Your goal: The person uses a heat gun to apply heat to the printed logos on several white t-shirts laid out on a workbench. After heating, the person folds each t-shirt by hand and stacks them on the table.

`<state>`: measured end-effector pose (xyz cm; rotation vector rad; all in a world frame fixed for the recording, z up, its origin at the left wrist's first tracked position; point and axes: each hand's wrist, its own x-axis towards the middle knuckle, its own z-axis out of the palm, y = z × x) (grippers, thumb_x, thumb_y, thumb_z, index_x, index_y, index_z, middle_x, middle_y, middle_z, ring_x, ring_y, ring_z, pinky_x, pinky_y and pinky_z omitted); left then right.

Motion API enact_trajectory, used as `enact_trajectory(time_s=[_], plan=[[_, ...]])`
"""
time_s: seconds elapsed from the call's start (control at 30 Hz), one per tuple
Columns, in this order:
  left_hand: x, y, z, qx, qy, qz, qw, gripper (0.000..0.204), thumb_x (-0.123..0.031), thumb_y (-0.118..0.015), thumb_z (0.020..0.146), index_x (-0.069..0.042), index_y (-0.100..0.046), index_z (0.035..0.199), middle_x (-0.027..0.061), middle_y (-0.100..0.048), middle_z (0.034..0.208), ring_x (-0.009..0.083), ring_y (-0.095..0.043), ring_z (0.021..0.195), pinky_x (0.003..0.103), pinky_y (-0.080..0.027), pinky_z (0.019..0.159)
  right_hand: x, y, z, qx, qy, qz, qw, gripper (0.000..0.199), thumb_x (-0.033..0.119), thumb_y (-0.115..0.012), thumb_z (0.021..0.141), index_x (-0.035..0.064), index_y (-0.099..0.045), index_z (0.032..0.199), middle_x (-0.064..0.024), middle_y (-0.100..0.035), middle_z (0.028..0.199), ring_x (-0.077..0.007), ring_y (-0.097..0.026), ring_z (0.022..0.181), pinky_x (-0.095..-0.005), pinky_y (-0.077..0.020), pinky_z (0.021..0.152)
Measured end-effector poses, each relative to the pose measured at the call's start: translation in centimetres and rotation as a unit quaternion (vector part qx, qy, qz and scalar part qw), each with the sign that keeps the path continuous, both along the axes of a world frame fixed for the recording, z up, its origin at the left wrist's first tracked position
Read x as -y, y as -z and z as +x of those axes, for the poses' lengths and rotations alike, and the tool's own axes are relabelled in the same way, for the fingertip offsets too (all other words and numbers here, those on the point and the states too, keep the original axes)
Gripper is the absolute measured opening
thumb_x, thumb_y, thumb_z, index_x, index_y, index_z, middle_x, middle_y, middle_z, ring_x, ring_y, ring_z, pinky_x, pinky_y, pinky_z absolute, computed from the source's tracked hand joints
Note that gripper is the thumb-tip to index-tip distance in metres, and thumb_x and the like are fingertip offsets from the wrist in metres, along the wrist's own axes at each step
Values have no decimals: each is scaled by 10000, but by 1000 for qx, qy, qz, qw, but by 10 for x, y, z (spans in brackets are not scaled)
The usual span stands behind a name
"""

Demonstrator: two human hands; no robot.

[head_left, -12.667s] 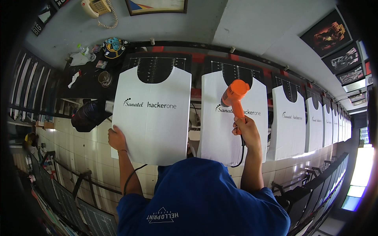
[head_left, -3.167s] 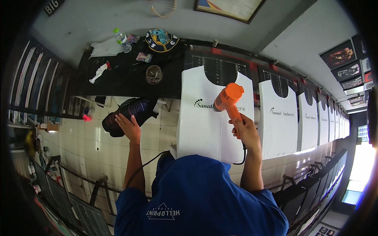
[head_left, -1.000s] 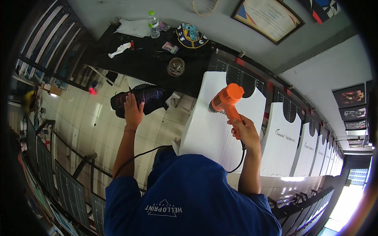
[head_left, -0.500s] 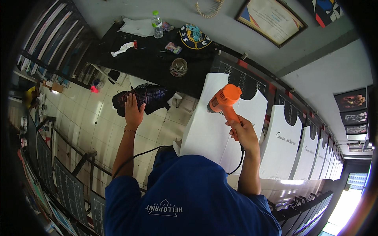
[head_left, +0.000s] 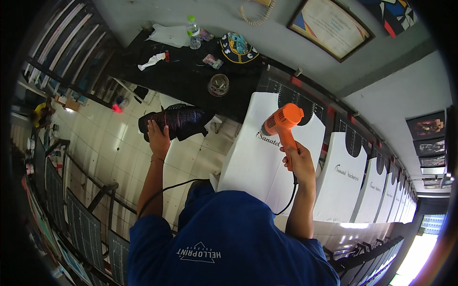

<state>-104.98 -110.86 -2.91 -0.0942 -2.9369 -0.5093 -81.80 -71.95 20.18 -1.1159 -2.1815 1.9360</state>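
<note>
Pale tiled floor (head_left: 193, 157) gives me a gap between the dark bundle (head_left: 185, 123) and the left edge of the white shirt (head_left: 255, 164), a black cable (head_left: 174, 186) crossing its near end. The left hand (head_left: 158, 137) lies spread on the bundle; the right hand (head_left: 300, 161) wraps the orange heat gun (head_left: 285, 117) above the shirt. Beyond, a glass bowl (head_left: 218, 85) and bottle (head_left: 193, 33) stand on the black table (head_left: 179, 83).

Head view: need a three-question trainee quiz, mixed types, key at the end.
1. Which hand grips the orange pistol-shaped heat gun?
2. The left hand is at which thing? A: round glass dish. B: dark patterned bundle. C: framed certificate on the grey wall.
3. True or false: the clear plastic bottle with a green cap lies on its side.

Key: 1. The right hand. 2. B. 3. False; the bottle stands upright.
</note>
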Motion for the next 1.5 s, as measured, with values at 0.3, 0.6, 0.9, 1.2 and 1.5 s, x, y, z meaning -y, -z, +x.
enact_trajectory(time_s=[0.3, 0.6, 0.9, 1.2, 1.5], plan=[[-1, 34, 46, 63, 13, 92, 994, 712, -412, -459, 967, 110, -267, 1411, 305, -243, 1481, 450, -248, 1375, 462, -259, 1127, 3, -6, 1, 4, -10, 17, 1000, 399, 221, -520, 908, -46, -569, 1199, -73, -624, 904, -84, -519, 613, -218, -441, 526], [24, 55, 130, 315, 2, 150, 937, 632, -420, -520, 929, 110, -487, 1271, 316, -538, 1243, 415, -510, 1195, 423, -393, 1033, 3, -10, 7, 1, -5, 25, 1000, 410, 239, -526, 900, -37, -566, 1201, -74, -625, 904, -79, -524, 613, -208, -433, 504], [32, 54, 200, 361, 68, 143, 919, 607, -470, -482, 920, 59, -573, 1204, 276, -600, 1169, 410, -559, 1122, 426, -437, 979, -4, 3, 21, -63, -69, 28, 995, 352, 241, -512, 921, -49, -577, 1108, -74, -624, 847, -71, -506, 573, -206, -420, 475], [42, 26, 301, 379, 40, 114, 917, 622, -484, -466, 923, 47, -554, 1234, 249, -583, 1222, 394, -540, 1157, 414, -418, 1003, -12, 2, 29, -66, -158, -29, 985, 326, 235, -503, 944, -20, -570, 1136, -63, -623, 868, -75, -506, 582, -202, -427, 473], [86, 27, 386, 507, -14, 50, 860, 640, -519, -419, 938, 48, -597, 1177, 218, -652, 1092, 340, -626, 1002, 422, -480, 913, -25, -1, 76, -92, -112, -23, 989, 354, 222, -527, 922, -19, -543, 1181, -92, -629, 1001, -106, -540, 648, -211, -433, 497]])
